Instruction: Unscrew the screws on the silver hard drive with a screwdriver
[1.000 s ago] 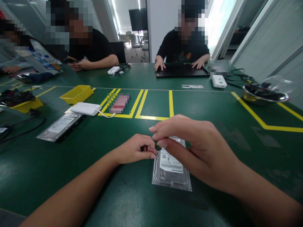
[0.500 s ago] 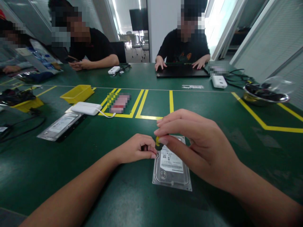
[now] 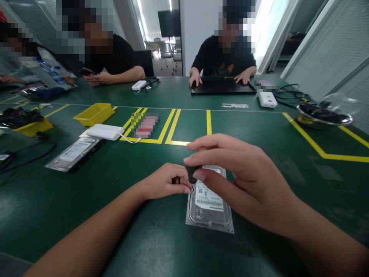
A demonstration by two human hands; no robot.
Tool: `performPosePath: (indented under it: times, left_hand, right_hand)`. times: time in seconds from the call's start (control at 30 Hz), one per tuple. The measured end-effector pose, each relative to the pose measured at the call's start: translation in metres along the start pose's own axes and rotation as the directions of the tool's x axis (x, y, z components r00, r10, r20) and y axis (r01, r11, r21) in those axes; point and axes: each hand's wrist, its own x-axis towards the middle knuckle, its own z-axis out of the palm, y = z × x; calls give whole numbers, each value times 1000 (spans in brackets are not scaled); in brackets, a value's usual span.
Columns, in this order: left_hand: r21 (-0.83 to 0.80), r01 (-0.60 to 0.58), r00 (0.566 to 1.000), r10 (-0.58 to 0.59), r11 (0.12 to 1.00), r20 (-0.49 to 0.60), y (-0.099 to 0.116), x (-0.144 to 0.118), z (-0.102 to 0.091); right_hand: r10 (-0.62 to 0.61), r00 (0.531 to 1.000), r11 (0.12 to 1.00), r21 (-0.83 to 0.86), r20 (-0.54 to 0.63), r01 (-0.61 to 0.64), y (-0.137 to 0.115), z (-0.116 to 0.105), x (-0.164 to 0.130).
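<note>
Over the dark green, yellow-taped desk, the left hand curls, its grip unclear, beside a flat silver metal hard drive. At the drive's upper-left edge, the right hand's fingers pinch a short dark cylindrical handle, apparently turning it; another turn calls for steadiness.

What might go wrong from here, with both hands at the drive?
The dark handle in the right hand might slip and catch the left hand close beside it. The drive, flat on the table, could swivel if pushed: the left hand sits only at its edge.
</note>
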Motion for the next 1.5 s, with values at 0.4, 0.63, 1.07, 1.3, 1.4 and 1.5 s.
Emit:
performPosePath:
  times: [0.4,0.63,1.07,1.3,1.4,1.5]
  left_hand:
    - [-30,-9,1000,10,1000,15,2,2,-2]
    - [-69,-11,999,13,998,30,0,2,-1]
    - [-35,-12,999,13,999,32,-3,1,0]
    - [-30,10,1000,-10,1000,2,4,2,-2]
    - [-60,19,1000,-19,998,-2,5,2,-2]
    - [-65,18,1000,-19,998,-19,4,2,0]
  right_hand:
    - [61,997,998,8,36,-61,1,2,-2]
    - [11,998,1000,21,57,-12,0,1,-2]
    - [-29,997,1000,-3,76,29,0,-1,0]
    - [30,997,979,-199,-70,-43,0,10,-1]
    - [42,995,973,-222,-94,-62,0,14,-2]
    - [36,995,979,-198,-91,-54,-1,12,-2]
